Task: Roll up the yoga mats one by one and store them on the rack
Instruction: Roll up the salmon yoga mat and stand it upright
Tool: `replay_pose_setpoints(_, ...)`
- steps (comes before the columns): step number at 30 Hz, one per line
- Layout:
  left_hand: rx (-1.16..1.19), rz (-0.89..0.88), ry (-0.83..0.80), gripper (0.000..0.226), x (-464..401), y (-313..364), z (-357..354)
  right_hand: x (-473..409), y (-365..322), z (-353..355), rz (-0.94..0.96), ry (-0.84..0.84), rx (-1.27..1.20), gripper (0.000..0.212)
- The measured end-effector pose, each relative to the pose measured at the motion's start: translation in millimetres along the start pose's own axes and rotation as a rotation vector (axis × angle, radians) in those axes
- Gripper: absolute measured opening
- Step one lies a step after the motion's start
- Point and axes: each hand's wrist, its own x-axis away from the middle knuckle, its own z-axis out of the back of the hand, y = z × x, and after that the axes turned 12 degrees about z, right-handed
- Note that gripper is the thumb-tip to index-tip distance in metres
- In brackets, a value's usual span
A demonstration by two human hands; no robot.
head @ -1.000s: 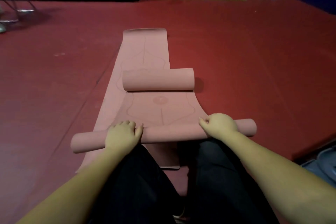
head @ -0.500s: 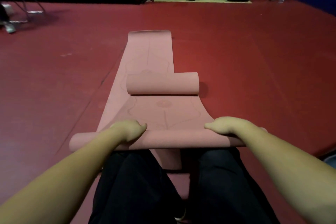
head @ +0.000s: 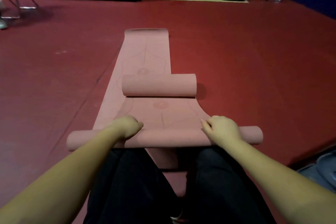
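Both hands are lying on top of the rolled near end of a long pink rubber yoga mat (head: 163, 137): the left hand (head: 127, 127) is curling over the roll left of centre, fingers tucked out of sight on its far side, and the right hand (head: 221, 130) is pressing down right of centre with its fingers loosely bent over the top. That roll's long axis is running left to right straight across the person's knees, both ends sticking out past the hands, so neither hand is nearer. The unrolled stretch is lying directly ahead, away from the hands, so the coming push probably has to go straight forward, evenly on both sides. Further out, a second pink rolled mat (head: 159, 85) is resting crosswise on a flat pink mat (head: 147, 49) on the red floor (head: 254, 60). No rack can be made out; the dark background is too blurred to tell.
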Motion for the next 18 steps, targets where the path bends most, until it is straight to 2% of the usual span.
replay_pose_setpoints(8,0.056,0.022,-0.048,0.048,-21,0,1,21,-10,-24,-0.038,0.019,0.012,0.056)
replay_pose_setpoints(11,0.099,0.019,0.102,0.054,-16,1,-2,12,-8,-22,-0.057,0.000,0.023,0.058)
replay_pose_setpoints(15,0.140,0.024,0.430,0.054,3,-1,-9,-1,-8,-15,-0.053,-0.060,0.057,0.070)
replay_pose_setpoints(18,0.189,0.028,0.514,0.053,12,-5,-26,-10,-5,-16,-0.080,-0.103,0.065,0.056)
